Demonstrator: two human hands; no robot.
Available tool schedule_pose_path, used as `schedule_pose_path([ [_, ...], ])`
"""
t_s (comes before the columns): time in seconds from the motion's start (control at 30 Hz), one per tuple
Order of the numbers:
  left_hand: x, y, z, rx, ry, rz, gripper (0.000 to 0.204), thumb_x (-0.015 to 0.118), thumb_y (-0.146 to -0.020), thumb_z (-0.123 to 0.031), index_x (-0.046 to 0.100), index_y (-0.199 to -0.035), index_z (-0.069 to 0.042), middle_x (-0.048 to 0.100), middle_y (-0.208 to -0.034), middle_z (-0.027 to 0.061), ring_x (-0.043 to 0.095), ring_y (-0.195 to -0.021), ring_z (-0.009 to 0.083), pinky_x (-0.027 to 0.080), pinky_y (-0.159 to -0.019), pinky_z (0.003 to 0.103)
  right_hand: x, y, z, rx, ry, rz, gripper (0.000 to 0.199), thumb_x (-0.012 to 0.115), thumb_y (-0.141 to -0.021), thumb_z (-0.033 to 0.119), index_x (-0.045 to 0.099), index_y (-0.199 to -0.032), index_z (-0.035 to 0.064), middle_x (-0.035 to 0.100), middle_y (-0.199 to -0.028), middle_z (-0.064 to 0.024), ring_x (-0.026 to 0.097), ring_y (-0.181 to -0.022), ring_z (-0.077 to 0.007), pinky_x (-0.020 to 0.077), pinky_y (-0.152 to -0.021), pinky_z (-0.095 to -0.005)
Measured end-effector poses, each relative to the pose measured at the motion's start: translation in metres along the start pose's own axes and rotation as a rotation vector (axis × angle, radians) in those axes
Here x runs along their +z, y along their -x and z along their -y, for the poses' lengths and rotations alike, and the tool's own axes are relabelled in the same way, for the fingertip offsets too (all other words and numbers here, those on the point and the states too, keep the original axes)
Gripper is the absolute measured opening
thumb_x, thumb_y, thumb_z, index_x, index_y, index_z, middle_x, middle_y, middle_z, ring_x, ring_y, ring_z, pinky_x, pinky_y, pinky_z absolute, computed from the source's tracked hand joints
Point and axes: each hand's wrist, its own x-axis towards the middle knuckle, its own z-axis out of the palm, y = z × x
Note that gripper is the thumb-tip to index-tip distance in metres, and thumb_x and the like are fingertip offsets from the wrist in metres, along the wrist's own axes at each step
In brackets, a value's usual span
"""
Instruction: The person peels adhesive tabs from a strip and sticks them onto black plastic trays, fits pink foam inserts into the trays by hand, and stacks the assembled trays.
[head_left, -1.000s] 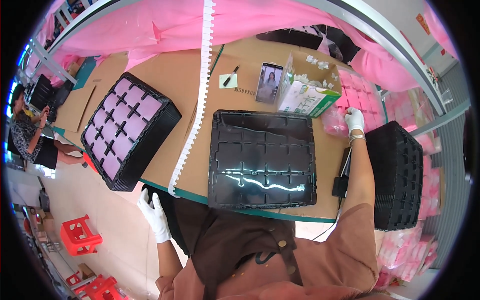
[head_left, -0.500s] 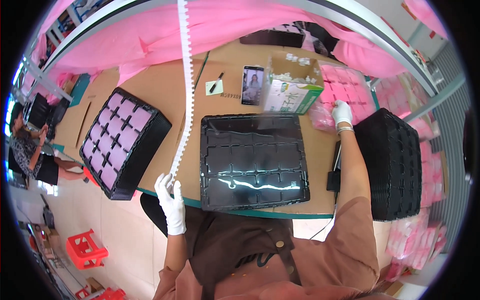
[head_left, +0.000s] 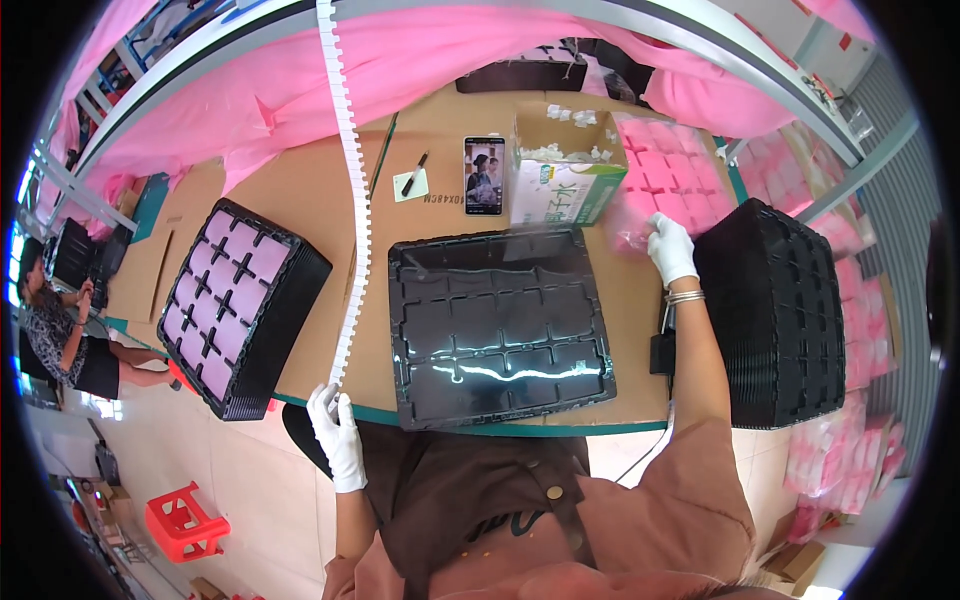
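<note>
My left hand [head_left: 338,440], in a white glove, is at the table's front edge, its fingers closed on the lower end of a long white notched strip [head_left: 352,215]. The strip runs up past the top edge of the view. My right hand [head_left: 672,252], gloved too, is beside a clear plastic bag of pink blocks [head_left: 662,172]. Its fingers are curled together, and what is between them is hidden. In front of me lies a shiny black plastic tray [head_left: 500,330] with moulded compartments, touched by neither hand.
Stacked black trays with lilac pieces [head_left: 222,290] stand left; another black tray stack [head_left: 775,315] stands right. Behind are an open carton [head_left: 565,190], a phone [head_left: 484,175] and a pen [head_left: 415,175] on a note. A red stool [head_left: 185,520] and a seated person [head_left: 62,325] are left.
The view has shifted slightly. My left hand has come nearer to me with the strip's end. My right hand has drawn back a little beside the pink blocks. The phone's picture has changed.
</note>
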Motion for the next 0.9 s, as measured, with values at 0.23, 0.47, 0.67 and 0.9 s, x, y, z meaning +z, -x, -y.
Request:
schedule_pose_path([
  [0.23, 0.017, -0.001, -0.003, 0.088, -0.047, 0.051, 0.026, 0.058, -0.092, -0.014, 0.055, -0.116, -0.004, 0.047, -0.127, 0.0139, 0.048, -0.117, 0.0270, 0.044, -0.093, 0.037, 0.034, 0.022, 0.035, -0.220, -0.050, -0.096, 0.019, 0.055, -0.077, 0.008, 0.064, -0.094, 0.0082, 0.064, -0.084, -0.0230, 0.061, -0.084, -0.0413, 0.0486, -0.076, -0.0488],
  [0.47, 0.014, 0.002, -0.009, 0.097, -0.071, 0.058, 0.026, 0.059, -0.091, -0.013, 0.055, -0.115, -0.004, 0.048, -0.125, 0.0144, 0.049, -0.117, 0.0275, 0.045, -0.092, 0.038, 0.046, -0.035, 0.002, -0.021, -0.471, -0.215, 0.024, 0.064, -0.081, 0.019, 0.067, -0.100, 0.0064, 0.066, -0.093, -0.0185, 0.063, -0.091, -0.0378, 0.0492, -0.082, -0.0427],
  [0.67, 0.003, 0.005, 0.001, 0.064, -0.047, 0.008, 0.026, 0.059, -0.091, -0.013, 0.056, -0.115, -0.004, 0.047, -0.126, 0.0134, 0.050, -0.115, 0.0253, 0.045, -0.091, 0.036, 0.031, -0.055, 0.014, 0.054, 0.014, 0.091, 0.024, 0.070, -0.076, 0.020, 0.068, -0.099, 0.0108, 0.068, -0.093, -0.0156, 0.063, -0.096, -0.0337, 0.0485, -0.084, -0.0431],
  [0.9, -0.012, 0.010, 0.017, -0.001, -0.029, -0.030, 0.026, 0.059, -0.092, -0.013, 0.056, -0.115, -0.003, 0.048, -0.125, 0.0135, 0.051, -0.114, 0.0244, 0.046, -0.090, 0.035, 0.044, -0.053, 0.016, 0.058, 0.119, -0.100, 0.013, 0.063, -0.080, 0.016, 0.067, -0.089, 0.0082, 0.067, -0.094, -0.0186, 0.064, -0.087, -0.0363, 0.0497, -0.074, -0.0431],
])
